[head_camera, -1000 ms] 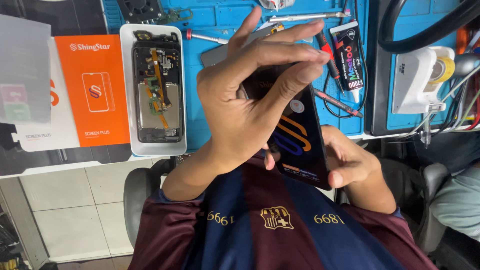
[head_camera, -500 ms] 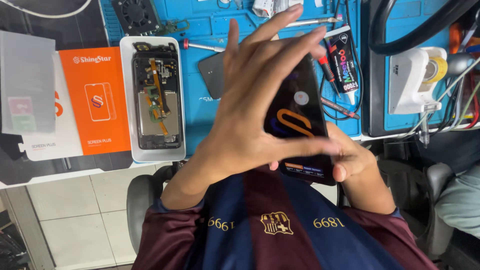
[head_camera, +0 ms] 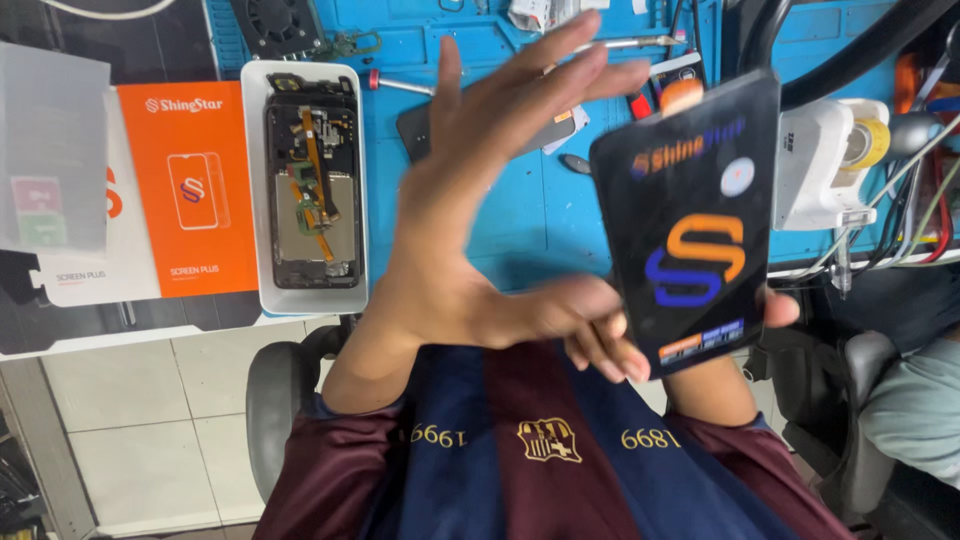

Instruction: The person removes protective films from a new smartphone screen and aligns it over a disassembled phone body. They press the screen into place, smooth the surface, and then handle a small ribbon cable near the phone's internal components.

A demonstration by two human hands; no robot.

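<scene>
Two hands (head_camera: 500, 230) flank a black phone screen (head_camera: 690, 220), right gripping it.

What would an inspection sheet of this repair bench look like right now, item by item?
Surface: blue work mat on a bench, partly covered with tools.
Job's things: black screen panel with an orange and blue logo, held up at its lower edge by the right hand; left hand open with fingers spread, just left of it.
Clutter: opened phone in a white tray, orange box, clear plastic sheet, screwdriver, tape dispenser.
Hands: left open and empty; right gripping the panel.
Cables: thick black hose and thin wires at right.
Surroundings: tiled floor, chair armrest, another person's sleeve.
</scene>
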